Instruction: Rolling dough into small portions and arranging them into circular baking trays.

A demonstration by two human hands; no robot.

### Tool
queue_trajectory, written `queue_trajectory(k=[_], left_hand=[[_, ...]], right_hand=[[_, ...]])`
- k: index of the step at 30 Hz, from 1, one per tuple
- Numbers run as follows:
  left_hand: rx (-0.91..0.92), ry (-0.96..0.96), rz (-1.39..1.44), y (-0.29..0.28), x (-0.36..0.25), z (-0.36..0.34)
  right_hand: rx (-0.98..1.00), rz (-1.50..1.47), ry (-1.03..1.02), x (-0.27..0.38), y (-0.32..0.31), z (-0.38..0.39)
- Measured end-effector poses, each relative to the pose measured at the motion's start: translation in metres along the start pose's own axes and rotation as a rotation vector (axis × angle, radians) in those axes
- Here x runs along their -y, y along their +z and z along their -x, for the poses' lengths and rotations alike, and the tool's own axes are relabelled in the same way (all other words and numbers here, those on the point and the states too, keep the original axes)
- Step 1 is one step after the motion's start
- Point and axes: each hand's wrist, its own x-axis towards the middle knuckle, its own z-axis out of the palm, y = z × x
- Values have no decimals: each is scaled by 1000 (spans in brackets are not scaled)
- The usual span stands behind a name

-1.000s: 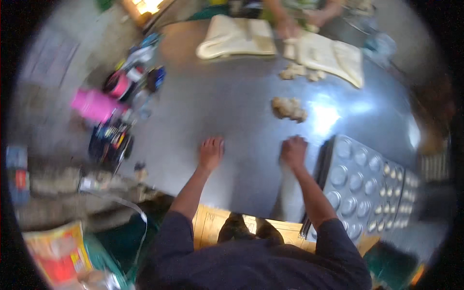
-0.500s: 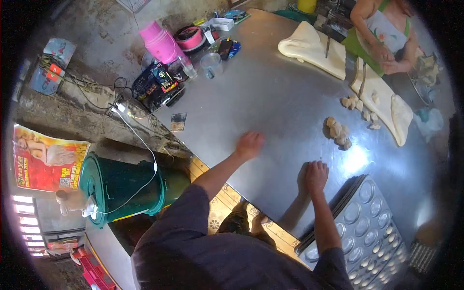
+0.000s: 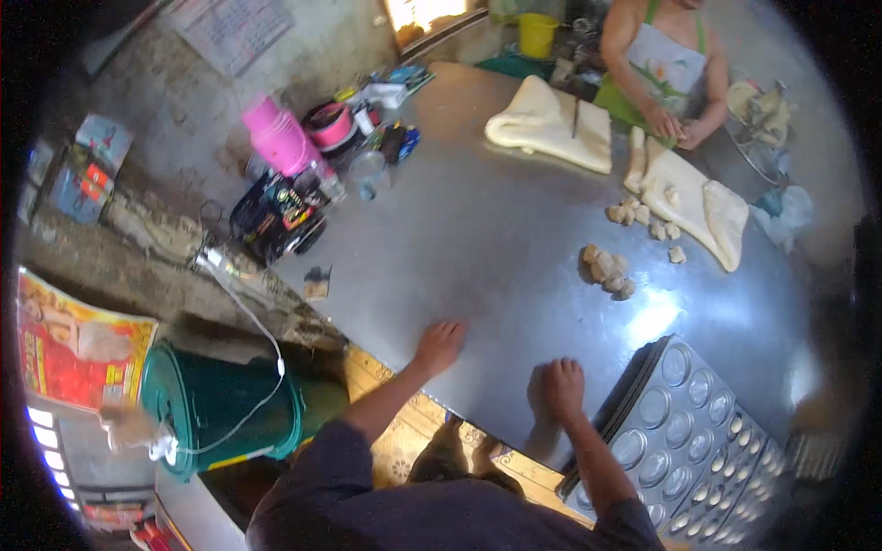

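Observation:
My left hand (image 3: 439, 347) is palm down over the near side of the steel table (image 3: 432, 239), its fingers bent and pressed together. To its right, my right hand (image 3: 563, 384) is also curled low over the metal, with a dark shadow beside it. Whatever lies under either palm, if anything, is hidden. A cluster of small dough pieces (image 3: 606, 270) sits beyond my right hand, with more cut pieces (image 3: 627, 211) behind it. Close to my right forearm, a stack of baking trays (image 3: 678, 428) has round hollows, and several pale dough balls (image 3: 730, 468) on its right part.
Across the table, a person in an apron (image 3: 663, 78) has both hands together behind a dough slab (image 3: 698, 197). A folded dough sheet (image 3: 547, 124) lies left of it. A pink jug (image 3: 276, 142), black radio (image 3: 276, 216) and clear cup (image 3: 369, 173) line the left edge. A green bin (image 3: 230, 404) stands left.
The view has tilted, showing more of the far wall and window. Both my hands have drawn slightly toward me over the table. The co-worker's hands remain together.

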Motion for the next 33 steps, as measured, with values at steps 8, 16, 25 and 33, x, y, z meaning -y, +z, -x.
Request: queue_trajectory(k=[8, 16, 25, 33], left_hand=[[-4, 308, 34, 37, -54, -18], [-132, 5, -93, 25, -9, 83], [27, 223, 69, 15, -6, -38], [77, 43, 22, 23, -75, 39]], right_hand=[[-137, 0, -249, 52, 5, -23], [-218, 70, -6, 28, 19, 56], [-32, -13, -163, 30, -20, -37], [-272, -33, -87, 81, 21, 36]])
